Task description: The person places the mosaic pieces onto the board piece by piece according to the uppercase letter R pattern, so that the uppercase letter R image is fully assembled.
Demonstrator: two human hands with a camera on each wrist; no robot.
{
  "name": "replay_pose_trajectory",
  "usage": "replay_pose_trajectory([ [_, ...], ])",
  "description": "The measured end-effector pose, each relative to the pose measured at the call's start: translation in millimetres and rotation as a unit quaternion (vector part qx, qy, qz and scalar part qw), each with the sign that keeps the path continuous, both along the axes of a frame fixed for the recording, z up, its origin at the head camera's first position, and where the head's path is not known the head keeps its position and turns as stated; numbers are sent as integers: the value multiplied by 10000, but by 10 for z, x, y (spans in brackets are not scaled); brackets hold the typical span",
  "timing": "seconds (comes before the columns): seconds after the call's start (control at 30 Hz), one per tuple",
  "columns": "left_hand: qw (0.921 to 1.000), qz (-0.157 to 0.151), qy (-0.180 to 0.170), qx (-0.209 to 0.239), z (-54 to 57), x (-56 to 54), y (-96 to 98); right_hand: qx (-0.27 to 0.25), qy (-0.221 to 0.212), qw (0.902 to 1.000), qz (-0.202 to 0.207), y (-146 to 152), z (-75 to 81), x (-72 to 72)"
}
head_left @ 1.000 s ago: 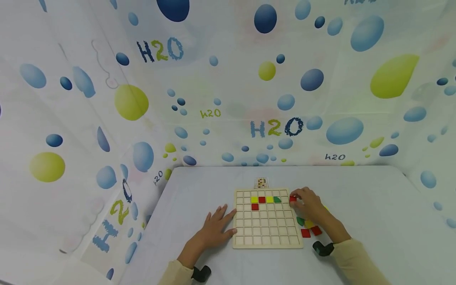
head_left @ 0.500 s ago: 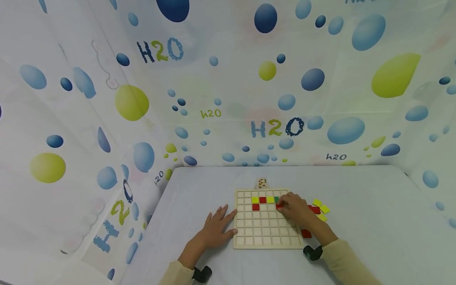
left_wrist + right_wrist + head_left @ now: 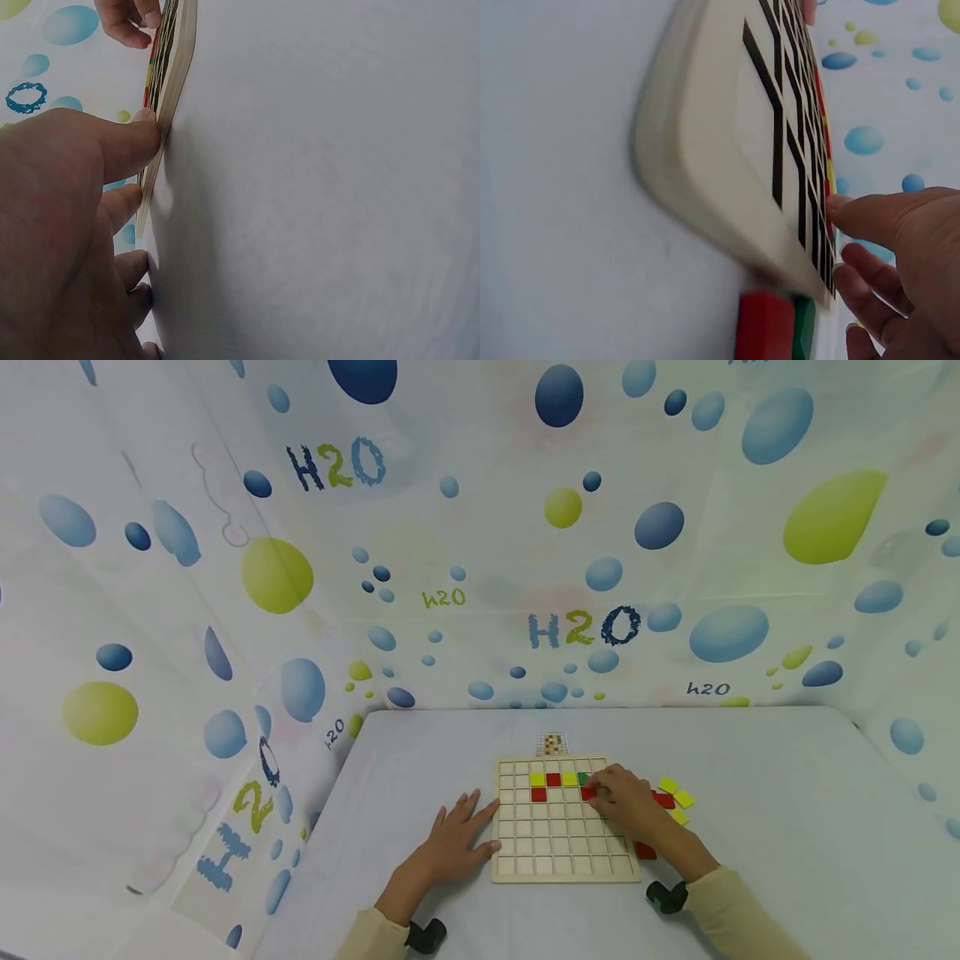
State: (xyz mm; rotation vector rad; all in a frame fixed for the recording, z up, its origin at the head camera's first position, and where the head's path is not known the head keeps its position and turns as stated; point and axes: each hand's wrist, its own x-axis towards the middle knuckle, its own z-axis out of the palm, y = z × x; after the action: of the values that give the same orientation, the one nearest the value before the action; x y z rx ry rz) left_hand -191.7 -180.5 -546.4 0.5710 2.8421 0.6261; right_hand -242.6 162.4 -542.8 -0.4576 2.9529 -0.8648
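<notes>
Red tile point(image 3: 588, 794) at right hand's fingertips, left hand point(image 3: 453, 843) against gridded board point(image 3: 525, 829)

Right hand point(image 3: 628, 802): thumb tip on the red tile, fingers bent beside it. Cannot tell if it's pinched or just pressed. Tile sits over a cell of the board, just on the near side of a green tile point(image 3: 582, 778) partly covered by the same hand. Left hand: fingers spread, nothing grasped, thumb and index touching the board's left edge. Board lies flat on the worktop point(image 3: 405, 760), between the hands.

Row of yellow and red tiles on the board, left of the right hand's fingertips. Loose yellow tiles point(image 3: 684, 799) to that hand's right; another red piece point(image 3: 645, 851) under its wrist. Small printed card point(image 3: 551, 743) beyond both hands.

Handling, judged: tile light, stiff, probably smooth, could slide; not very fragile. Take by opposite edges, thumb and index; finish with a flat fingertip press. Board stiff, likely light; steady by the rim.
</notes>
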Motion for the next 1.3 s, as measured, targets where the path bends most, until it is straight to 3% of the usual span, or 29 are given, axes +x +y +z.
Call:
replay_pose_trajectory([
  [0.23,10000,-1,21,2,29,8,-3,-25,112,9989,-460,353,32,21],
  [0.47,10000,34,-8,56,43,32,-11,326,-509,9911,-1185,784,82,-73],
  [0.7,9999,5,-9,115,33,26,-10,46,-904,9904,-1041,982,75,-143],
  [1.1,10000,-18,18,-7,-5,-2,10,-93,-1030,9844,-1421,1122,96,-145],
  [1.3,10000,-6,9,-22,-14,-1,11,-229,-996,9850,-1394,1098,75,-182],
])
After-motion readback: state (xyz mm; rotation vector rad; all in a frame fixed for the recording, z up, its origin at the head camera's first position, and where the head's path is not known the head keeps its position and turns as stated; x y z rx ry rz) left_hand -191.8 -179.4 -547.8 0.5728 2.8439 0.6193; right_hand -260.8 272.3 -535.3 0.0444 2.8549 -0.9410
